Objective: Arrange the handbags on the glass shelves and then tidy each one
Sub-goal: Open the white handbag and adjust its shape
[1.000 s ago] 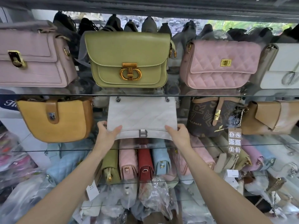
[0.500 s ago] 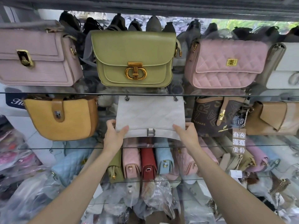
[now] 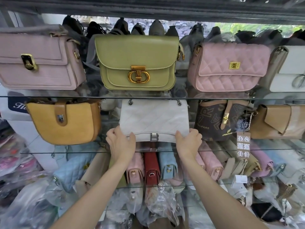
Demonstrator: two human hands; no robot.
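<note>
White handbag [image 3: 154, 119]: quilted, matt leather-look surface, silver metal clasp and chain links at top corners. Green handbag [image 3: 137, 61]: smooth, slight sheen, brushed gold metal buckle; pink handbag [image 3: 229, 66]: diamond-quilted, soft matt. Glass shelf [image 3: 49, 97]: clear, glossy, reflective; lower bags sit in crinkled transparent plastic wrap [image 3: 158, 200].

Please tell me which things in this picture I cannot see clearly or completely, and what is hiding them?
- White bag, head view: both lower corners are covered by the left hand and the right hand.
- White-grey bag: cut off by the right edge.
- Dark sign: its writing is cut off by the yellow bag.
- Wrapped items at the bottom: blurred by plastic.
</note>
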